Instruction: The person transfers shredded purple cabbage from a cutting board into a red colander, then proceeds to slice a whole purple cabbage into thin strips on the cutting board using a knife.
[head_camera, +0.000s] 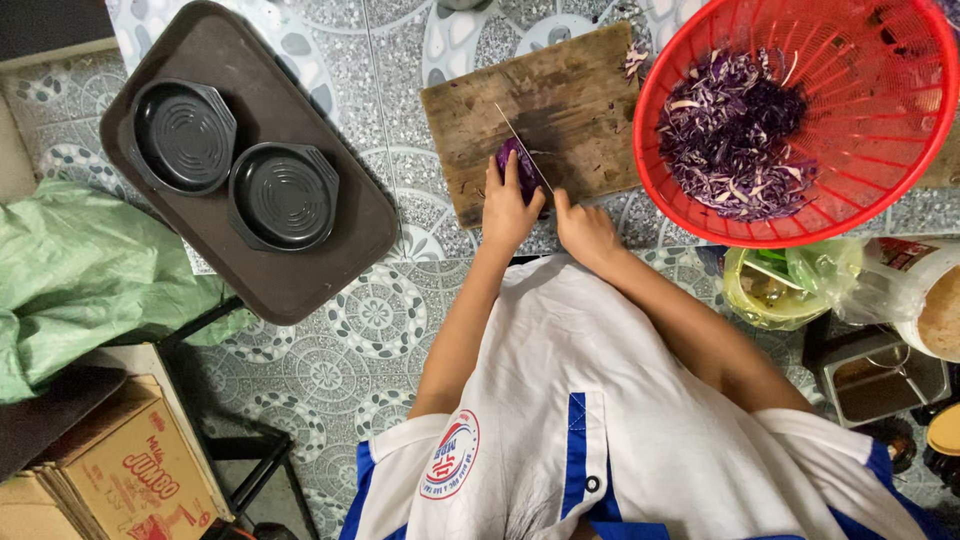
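A worn wooden cutting board lies on the patterned tile floor. On it sits a small piece of purple cabbage. My left hand presses down on the cabbage from the near side. My right hand grips the handle of a knife, whose thin blade rests across the cabbage. A red plastic colander to the right of the board holds a heap of shredded purple cabbage.
A brown tray at the left carries two black round bowls. A green sack and cardboard boxes lie at the lower left. A yellow-green bag, a jar and a metal container stand at the right.
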